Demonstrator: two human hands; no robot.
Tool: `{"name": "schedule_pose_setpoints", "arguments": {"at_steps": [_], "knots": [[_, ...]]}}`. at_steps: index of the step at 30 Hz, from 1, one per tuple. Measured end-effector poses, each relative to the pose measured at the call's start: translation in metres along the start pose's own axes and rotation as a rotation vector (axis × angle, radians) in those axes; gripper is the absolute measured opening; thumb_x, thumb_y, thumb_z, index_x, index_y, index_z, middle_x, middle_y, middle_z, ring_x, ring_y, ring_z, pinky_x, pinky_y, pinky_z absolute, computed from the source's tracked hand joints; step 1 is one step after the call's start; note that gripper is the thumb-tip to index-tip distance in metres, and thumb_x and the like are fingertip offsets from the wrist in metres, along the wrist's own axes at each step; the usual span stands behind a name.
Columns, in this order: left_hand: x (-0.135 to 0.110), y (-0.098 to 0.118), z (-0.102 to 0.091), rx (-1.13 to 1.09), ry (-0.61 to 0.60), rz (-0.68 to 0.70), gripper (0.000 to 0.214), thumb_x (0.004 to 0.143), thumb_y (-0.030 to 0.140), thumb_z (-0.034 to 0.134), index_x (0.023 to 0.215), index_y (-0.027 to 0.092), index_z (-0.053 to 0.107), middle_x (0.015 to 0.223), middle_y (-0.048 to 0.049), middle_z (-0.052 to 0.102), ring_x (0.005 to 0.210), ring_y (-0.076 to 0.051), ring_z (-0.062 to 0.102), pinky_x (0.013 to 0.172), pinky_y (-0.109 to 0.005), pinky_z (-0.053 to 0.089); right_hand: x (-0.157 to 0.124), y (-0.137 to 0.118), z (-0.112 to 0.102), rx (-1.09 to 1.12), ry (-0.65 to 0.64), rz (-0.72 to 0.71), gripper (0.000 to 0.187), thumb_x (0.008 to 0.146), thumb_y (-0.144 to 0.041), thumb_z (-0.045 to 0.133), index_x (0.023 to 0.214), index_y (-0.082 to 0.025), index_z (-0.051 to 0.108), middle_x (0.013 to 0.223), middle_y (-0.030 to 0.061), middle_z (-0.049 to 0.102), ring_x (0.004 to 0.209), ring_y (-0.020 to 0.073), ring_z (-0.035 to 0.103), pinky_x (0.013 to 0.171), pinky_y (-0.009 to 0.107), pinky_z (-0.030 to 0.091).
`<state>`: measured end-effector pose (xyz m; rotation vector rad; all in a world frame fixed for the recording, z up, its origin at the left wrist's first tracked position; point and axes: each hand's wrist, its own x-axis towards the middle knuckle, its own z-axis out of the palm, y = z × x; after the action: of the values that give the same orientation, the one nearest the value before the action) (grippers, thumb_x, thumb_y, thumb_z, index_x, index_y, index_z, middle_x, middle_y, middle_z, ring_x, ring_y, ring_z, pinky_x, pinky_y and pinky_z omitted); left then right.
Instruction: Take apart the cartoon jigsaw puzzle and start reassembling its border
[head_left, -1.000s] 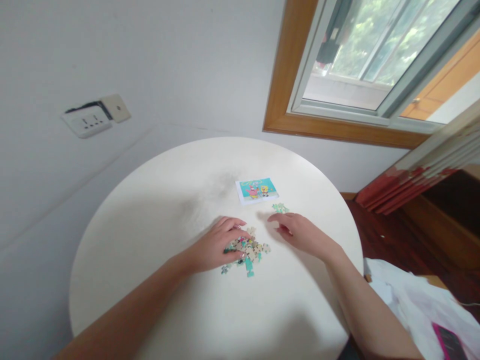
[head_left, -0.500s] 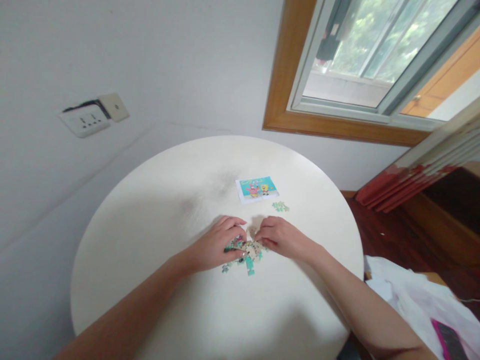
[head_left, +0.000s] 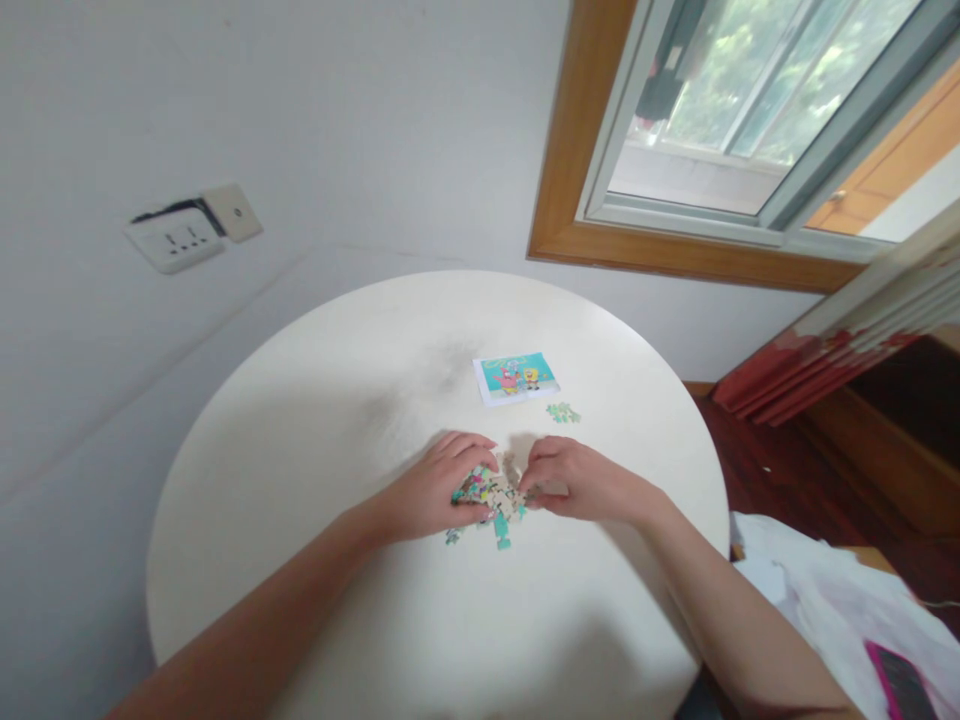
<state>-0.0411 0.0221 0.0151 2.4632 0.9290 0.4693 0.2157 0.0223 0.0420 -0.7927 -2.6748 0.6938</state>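
A heap of jigsaw puzzle pieces (head_left: pixel 504 498), some turquoise and some with pale backs, lies on the white round table (head_left: pixel 337 600). My left hand (head_left: pixel 442 485) curls around the heap's left side, with pieces between thumb and fingers. At the right edge, my right hand (head_left: pixel 562 478) has its fingers bent toward the thumb in a pinch on a puzzle piece, mostly hidden by the fingertips. Beyond the hands lies a picture card (head_left: pixel 517 378) with a pink and a yellow cartoon figure on turquoise. A small cluster of pale green puzzle pieces (head_left: pixel 562 412) lies near it.
A white wall (head_left: pixel 375 130) with a power socket (head_left: pixel 176 240) rises behind the table. At the upper right is a wood-framed window (head_left: pixel 697 238), beside a red and white curtain (head_left: pixel 795 370). White cloth (head_left: pixel 810 590) and a pink-edged phone (head_left: pixel 900 680) lie at the lower right.
My right hand has shifted slightly right and down, its thumb showing further from the fingers. More of the heap shows between my hands. My left hand stays around its side.
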Motion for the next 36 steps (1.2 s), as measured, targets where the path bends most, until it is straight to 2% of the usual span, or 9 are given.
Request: {"name": "schedule_pose_setpoints", "arguments": {"at_steps": [3,11,19,26,36], "knots": [[-0.0002,-0.0002,0.0005,0.009,0.007,0.019,0.043,0.073,0.032,0.074,0.112,0.025,0.057,0.127,-0.007,0.051,0.121,-0.027,0.043,0.103,-0.04,0.034,0.0012,-0.0002,0.0029,0.004,-0.003,0.004,0.015,0.08,-0.02,0.068,0.094,-0.02,0.071,0.088,0.0043,0.064,0.082,0.0147,0.06,0.078,0.027,0.047],[0.0005,0.003,0.0051,0.04,0.015,0.05,0.022,0.079,0.03,0.068,0.1,0.026,0.063,0.12,-0.0053,0.054,0.119,-0.026,0.044,0.101,-0.039,0.035,0.0088,-0.0062,0.0099,0.007,0.02,-0.031,0.011,0.082,-0.023,0.067,0.091,-0.02,0.072,0.089,0.0047,0.064,0.085,0.0154,0.06,0.08,0.027,0.046],[0.0012,0.0059,0.0033,0.008,0.022,0.059,0.013,0.081,0.025,0.063,0.094,0.024,0.063,0.116,-0.0052,0.057,0.117,-0.024,0.047,0.1,-0.036,0.035,0.0052,-0.0016,0.0066,-0.016,0.021,-0.032,0.012,0.082,-0.011,0.061,0.084,-0.018,0.07,0.084,0.0045,0.065,0.08,0.0147,0.06,0.078,0.026,0.046],[0.0014,0.0078,-0.002,-0.012,0.016,0.071,0.013,0.081,0.019,0.061,0.093,0.023,0.064,0.114,-0.0058,0.058,0.116,-0.023,0.049,0.1,-0.035,0.037,0.0042,-0.0003,0.0042,-0.02,0.036,-0.018,0.015,0.08,-0.007,0.059,0.083,-0.018,0.069,0.083,0.0044,0.065,0.078,0.0145,0.06,0.076,0.026,0.046],[-0.0003,0.0042,-0.0018,-0.032,0.004,0.07,0.02,0.077,0.013,0.058,0.095,0.023,0.061,0.116,-0.0053,0.057,0.115,-0.023,0.049,0.1,-0.034,0.037,0.0049,-0.0024,0.0066,-0.046,-0.006,-0.016,0.016,0.082,-0.013,0.062,0.094,-0.02,0.069,0.089,0.0049,0.064,0.084,0.0152,0.06,0.08,0.027,0.046]]}}
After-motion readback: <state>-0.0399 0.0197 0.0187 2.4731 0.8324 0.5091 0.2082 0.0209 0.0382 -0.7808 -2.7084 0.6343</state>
